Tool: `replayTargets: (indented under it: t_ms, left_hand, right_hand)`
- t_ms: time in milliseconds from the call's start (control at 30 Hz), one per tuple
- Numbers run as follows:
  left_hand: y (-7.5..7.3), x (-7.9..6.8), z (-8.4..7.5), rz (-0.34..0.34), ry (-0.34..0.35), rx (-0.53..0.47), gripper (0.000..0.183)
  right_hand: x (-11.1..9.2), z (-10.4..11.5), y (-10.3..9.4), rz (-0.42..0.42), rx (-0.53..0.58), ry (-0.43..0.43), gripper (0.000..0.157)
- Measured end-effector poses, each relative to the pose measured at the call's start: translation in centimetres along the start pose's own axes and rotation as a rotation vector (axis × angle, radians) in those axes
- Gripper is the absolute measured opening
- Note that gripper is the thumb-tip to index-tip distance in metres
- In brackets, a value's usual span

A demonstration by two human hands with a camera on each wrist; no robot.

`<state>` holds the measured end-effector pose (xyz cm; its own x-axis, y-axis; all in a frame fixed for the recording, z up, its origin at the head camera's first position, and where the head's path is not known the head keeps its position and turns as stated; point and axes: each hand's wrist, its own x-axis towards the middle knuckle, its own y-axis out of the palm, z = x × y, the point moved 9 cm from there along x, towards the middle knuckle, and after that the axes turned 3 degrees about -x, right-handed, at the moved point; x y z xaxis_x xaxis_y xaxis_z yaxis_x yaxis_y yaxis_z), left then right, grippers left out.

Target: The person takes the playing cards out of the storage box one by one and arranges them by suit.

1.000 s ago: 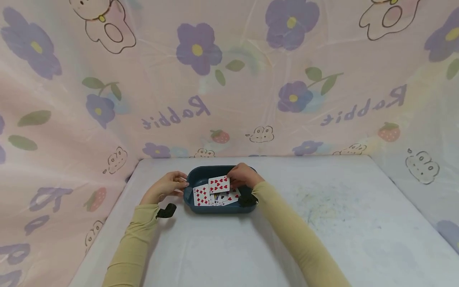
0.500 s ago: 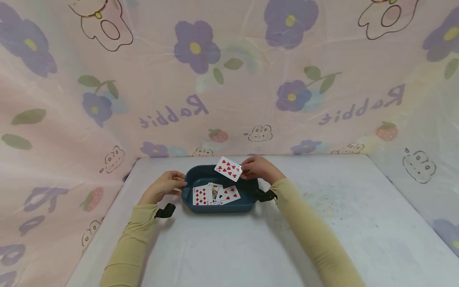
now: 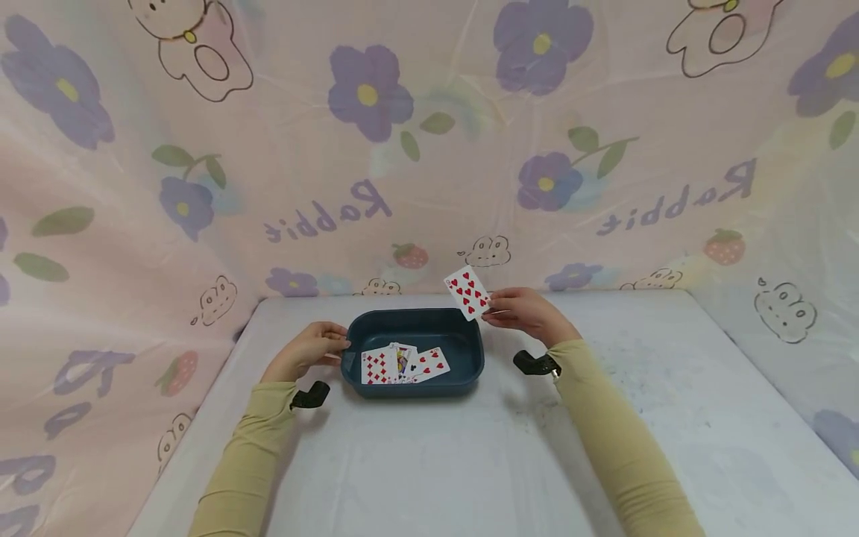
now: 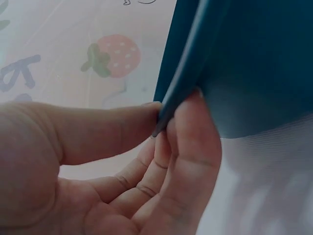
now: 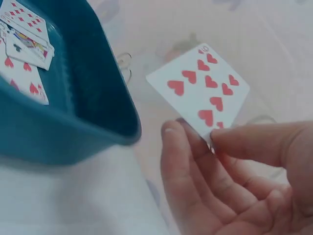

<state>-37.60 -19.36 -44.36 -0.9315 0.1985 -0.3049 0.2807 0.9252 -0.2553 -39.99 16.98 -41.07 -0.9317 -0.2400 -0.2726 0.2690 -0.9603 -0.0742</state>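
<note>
A dark teal plastic basin point(image 3: 456, 328) with rounded corners stands on the white table. My left hand point(image 3: 314, 347) pinches its left rim; in the left wrist view the thumb lies on one side of the rim point(image 4: 182, 73) and a fingertip on the other. Off the basin's back right corner, my right hand point(image 3: 526, 313) holds up a playing card point(image 3: 467, 293), face showing red hearts. Thumb and fingers grip this card by one corner in the right wrist view. Inside the basin several playing cards point(image 3: 379, 365) overlap face up: one of diamonds, a face card, one of hearts.
The white table point(image 3: 416, 462) spreads around the basin, with faint smudges on its right part. A pink curtain point(image 3: 429, 201) with flowers and rabbits hangs behind and at both sides. A black camera mount point(image 3: 537, 363) juts from the right wrist, another point(image 3: 311, 395) from the left.
My right hand has lifted the hearts card out from over the basin, moving right and up and turning the card more upright. The left hand stays at the left rim.
</note>
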Motion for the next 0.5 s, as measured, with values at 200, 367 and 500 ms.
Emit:
replayTargets:
  t_ms: [200, 367, 500]
  left_hand:
    - [-0.4, 0.1, 0.2, -0.013, -0.002, -0.021, 0.037]
    - [-0.8, 0.0, 0.2, -0.022, 0.011, -0.018, 0.037]
    - [-0.9, 0.1, 0.1, -0.031, 0.020, -0.017, 0.038]
  right_hand:
    - [0.3, -1.7, -2.3, -0.069, 0.172, 0.038, 0.036]
    - [0.4, -4.0, -3.8, -0.164, 0.253, 0.117, 0.030]
    - [0.5, -5.7, -4.3, -0.189, 0.271, 0.137, 0.030]
